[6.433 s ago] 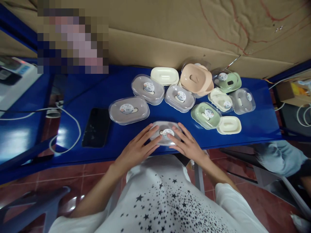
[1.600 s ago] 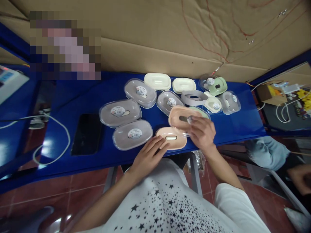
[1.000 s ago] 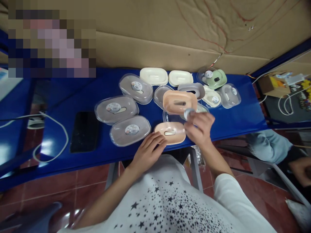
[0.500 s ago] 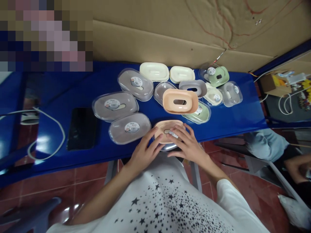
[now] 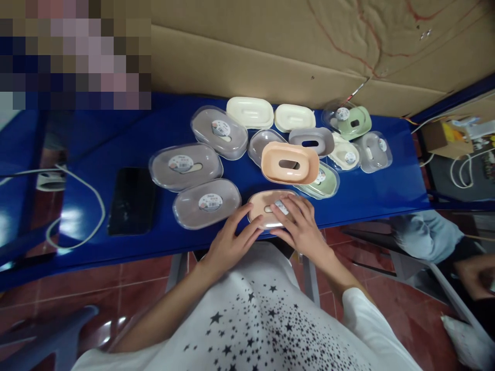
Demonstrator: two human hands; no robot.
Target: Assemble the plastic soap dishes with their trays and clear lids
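A peach oval plastic box (image 5: 260,208) with a small slot and a white label lies near the front edge of the blue table. Its left end is gripped by the thumb and fingers of my left hand (image 5: 234,238). Across the right end, partly over the label, lie the bent fingers of my right hand (image 5: 299,222). A deeper peach oval tray (image 5: 270,167) with a wide slot sits just behind. To the left is a grey oval box (image 5: 185,208) under a clear cover; a green one (image 5: 328,184) lies behind my right hand.
More covered grey boxes (image 5: 166,167), cream oval pieces (image 5: 250,113) and a grey tray (image 5: 325,141) stand farther back. A black phone (image 5: 131,201) and a white cable (image 5: 98,198) lie left. Cardboard (image 5: 232,56) lines the back. Another person's arm (image 5: 474,273) shows at right.
The clear rim that stuck out below the peach box is now mostly beneath it. My right-hand fingers have drawn closer together on the box. The view has shifted slightly.
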